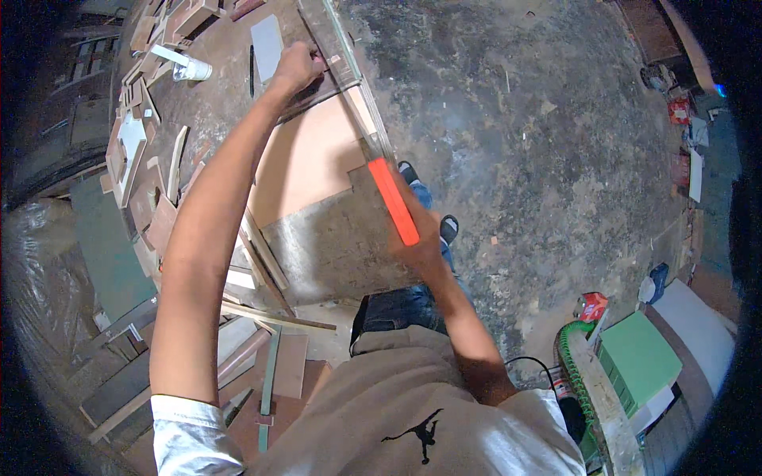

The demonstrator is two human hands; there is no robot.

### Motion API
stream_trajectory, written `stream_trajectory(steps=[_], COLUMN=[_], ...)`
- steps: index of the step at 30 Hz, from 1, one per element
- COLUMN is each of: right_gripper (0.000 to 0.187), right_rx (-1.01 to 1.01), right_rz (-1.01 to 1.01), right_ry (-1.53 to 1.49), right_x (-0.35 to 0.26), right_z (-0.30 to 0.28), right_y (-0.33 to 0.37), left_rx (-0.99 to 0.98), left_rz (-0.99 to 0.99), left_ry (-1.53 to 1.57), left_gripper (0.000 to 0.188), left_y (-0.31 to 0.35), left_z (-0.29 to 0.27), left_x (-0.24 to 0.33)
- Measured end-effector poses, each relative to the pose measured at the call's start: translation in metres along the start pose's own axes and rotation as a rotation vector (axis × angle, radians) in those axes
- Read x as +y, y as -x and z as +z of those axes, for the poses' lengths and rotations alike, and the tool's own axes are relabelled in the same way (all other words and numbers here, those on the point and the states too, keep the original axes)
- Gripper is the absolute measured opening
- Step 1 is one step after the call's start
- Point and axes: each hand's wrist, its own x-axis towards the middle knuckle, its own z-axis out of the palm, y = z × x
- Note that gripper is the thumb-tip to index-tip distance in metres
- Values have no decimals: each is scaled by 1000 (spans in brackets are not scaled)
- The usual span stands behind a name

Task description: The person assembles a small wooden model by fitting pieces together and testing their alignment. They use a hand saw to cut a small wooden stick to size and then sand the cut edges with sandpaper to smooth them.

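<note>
My right hand [417,234] is closed around a tool with a bright orange handle [393,202]. A narrow metal part extends forward from the handle along the workbench's right edge; its kind is not clear. Farther up the bench, my left hand [297,70] is closed, its fingertips at a long dark strip [344,95] by that edge. What those fingers grip, if anything, is hidden. A pale peach-coloured sheet [302,163] lies flat on the bench [317,250] between my left forearm and the orange handle.
A white cup [193,70] with a flat stick and a pale grey panel [267,44] lie beyond my left forearm. Wood offcuts [176,163] crowd the bench's left side, with long wooden strips [278,319] near my waist. At lower right are a green box [639,361] and a coiled green hose [567,357].
</note>
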Motion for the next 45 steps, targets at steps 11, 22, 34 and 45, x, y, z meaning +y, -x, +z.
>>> stream_trajectory(steps=[11, 22, 34, 45], right_gripper=[65, 52, 54, 54], right_rx=[-34, 193, 185, 155], right_rz=[88, -7, 50, 68], right_ry=[-33, 175, 289, 227], right_x=[-1, -8, 8, 16], right_z=[-7, -42, -46, -21], right_y=[7, 68, 81, 94], left_rx=[161, 365, 709, 730], left_rz=[76, 259, 127, 125], left_ry=[73, 195, 254, 207], left_gripper=[25, 10, 13, 18], left_y=[32, 113, 99, 97], left_z=[9, 67, 117, 114], left_x=[24, 76, 64, 64])
